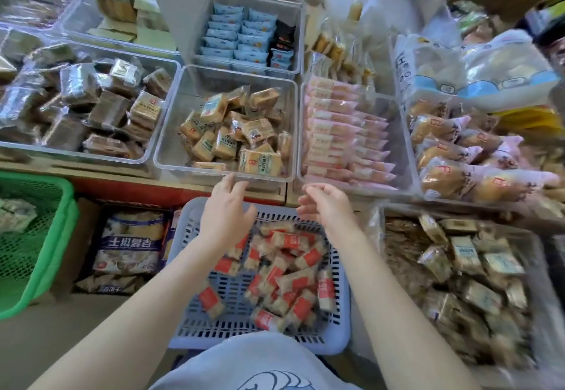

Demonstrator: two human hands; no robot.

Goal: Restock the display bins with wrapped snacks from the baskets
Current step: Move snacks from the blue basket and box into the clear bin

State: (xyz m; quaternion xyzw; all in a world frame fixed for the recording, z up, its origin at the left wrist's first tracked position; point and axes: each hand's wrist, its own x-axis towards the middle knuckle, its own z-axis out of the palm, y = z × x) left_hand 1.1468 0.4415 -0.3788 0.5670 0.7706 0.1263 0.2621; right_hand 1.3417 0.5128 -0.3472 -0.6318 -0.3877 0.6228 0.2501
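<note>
A pale blue slotted basket (189, 322) sits in front of me, holding several red-and-white wrapped snacks (284, 279). Above it on the shelf stands a clear display bin (171, 148) partly filled with tan wrapped snacks (232, 136). My left hand (226, 209) hovers over the basket's far rim, just below the bin's front edge, fingers relaxed and holding nothing. My right hand (327, 203) floats beside it, fingers loosely curled, with nothing in it.
A green basket (58, 237) stands at the left. A clear bin of pink packets (345, 142) sits right of the tan one, and a blue-packet bin (241, 38) behind. A grey crate of snacks (464, 270) is at the right, bagged goods (131, 246) at the left.
</note>
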